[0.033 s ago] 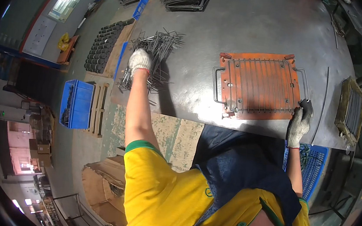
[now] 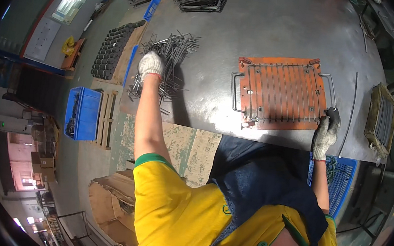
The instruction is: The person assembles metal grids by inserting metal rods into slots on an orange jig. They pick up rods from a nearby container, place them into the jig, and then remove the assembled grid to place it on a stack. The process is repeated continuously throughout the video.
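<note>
Gathering rods (image 2: 180, 49) appears underway: left hand (image 2: 151, 65) curled, right hand (image 2: 327, 132) by jig (image 2: 277, 126), both grips unclear; untangling likely needed next.

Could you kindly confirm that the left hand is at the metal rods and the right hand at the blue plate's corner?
Not quite: the head view shows an orange plate, not blue. The left hand is at the metal rods and the right hand at the plate's corner.

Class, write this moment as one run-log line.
left hand: at metal-rod pile; right hand: at near-right corner of orange plate; wire grid: atop orange plate
</note>
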Demonstrator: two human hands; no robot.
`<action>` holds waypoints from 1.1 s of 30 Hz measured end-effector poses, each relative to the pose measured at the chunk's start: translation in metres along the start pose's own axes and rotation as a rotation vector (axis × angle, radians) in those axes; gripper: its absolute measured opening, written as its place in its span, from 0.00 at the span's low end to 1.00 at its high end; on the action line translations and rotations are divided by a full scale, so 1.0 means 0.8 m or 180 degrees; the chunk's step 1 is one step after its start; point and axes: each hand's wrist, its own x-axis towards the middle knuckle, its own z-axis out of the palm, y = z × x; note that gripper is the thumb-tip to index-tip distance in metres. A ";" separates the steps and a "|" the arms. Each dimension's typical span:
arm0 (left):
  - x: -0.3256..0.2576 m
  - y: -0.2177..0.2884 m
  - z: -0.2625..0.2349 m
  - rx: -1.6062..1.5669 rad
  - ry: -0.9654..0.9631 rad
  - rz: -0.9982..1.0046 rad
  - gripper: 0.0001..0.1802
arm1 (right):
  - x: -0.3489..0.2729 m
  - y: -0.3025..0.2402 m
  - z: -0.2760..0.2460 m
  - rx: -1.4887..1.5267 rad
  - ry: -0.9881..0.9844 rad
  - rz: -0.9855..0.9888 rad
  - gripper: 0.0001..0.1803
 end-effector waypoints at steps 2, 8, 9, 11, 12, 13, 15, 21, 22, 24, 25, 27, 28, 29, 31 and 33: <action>0.002 -0.002 -0.013 -0.0221 0.0435 0.0090 0.18 | 0.000 0.004 0.003 -0.0024 -0.0019 -0.0051 0.14; -0.006 0.034 -0.066 -0.5046 -0.0082 -0.0967 0.12 | -0.001 0.011 0.002 0.0165 0.0001 0.0139 0.14; -0.013 0.029 -0.055 -0.6086 -0.0825 -0.0559 0.11 | 0.000 0.012 -0.002 0.0170 -0.0076 0.0282 0.14; -0.056 0.058 -0.046 -0.7049 -0.1903 -0.0063 0.14 | 0.015 -0.001 -0.014 0.0880 0.0198 0.0738 0.15; -0.085 0.091 -0.049 -0.6990 -0.2154 0.0003 0.15 | 0.023 0.003 -0.020 0.1610 0.0556 0.1035 0.15; -0.101 0.105 -0.027 -0.7165 -0.2828 0.0332 0.16 | 0.024 0.001 -0.026 0.2377 0.0885 0.1298 0.15; -0.161 0.151 -0.036 -0.7223 -0.3633 0.0480 0.17 | 0.024 -0.031 -0.050 0.2517 -0.0111 0.1338 0.16; -0.293 0.272 -0.054 -0.6797 -0.3823 -0.0099 0.13 | -0.027 -0.154 -0.002 0.2419 -0.2318 0.1747 0.14; -0.296 0.278 -0.049 -0.6667 -0.3902 -0.0063 0.11 | -0.035 -0.160 0.009 0.2761 -0.2220 0.1680 0.14; -0.295 0.277 -0.026 -0.6146 -0.3760 0.0352 0.11 | -0.033 -0.163 0.010 0.2532 -0.2244 0.1567 0.15; -0.295 0.272 -0.029 -0.5951 -0.3666 0.0246 0.11 | -0.035 -0.165 0.014 0.2456 -0.2256 0.1522 0.16; -0.297 0.263 -0.039 -0.5557 -0.3474 0.0045 0.12 | -0.039 -0.170 0.025 0.1524 -0.2595 0.0693 0.16; -0.293 0.255 -0.037 -0.5373 -0.3627 0.0005 0.12 | -0.040 -0.172 0.030 0.1051 -0.2746 0.0261 0.16; -0.288 0.249 -0.032 -0.5182 -0.3808 -0.0014 0.13 | -0.046 -0.157 0.042 0.0320 -0.2248 -0.1328 0.14; -0.281 0.245 -0.036 -0.4024 -0.3483 0.0651 0.12 | -0.056 -0.140 0.051 0.0026 -0.2358 -0.1539 0.18; -0.279 0.246 -0.054 -0.3080 -0.1581 0.1862 0.14 | -0.061 -0.131 0.060 -0.0457 -0.1963 -0.2405 0.23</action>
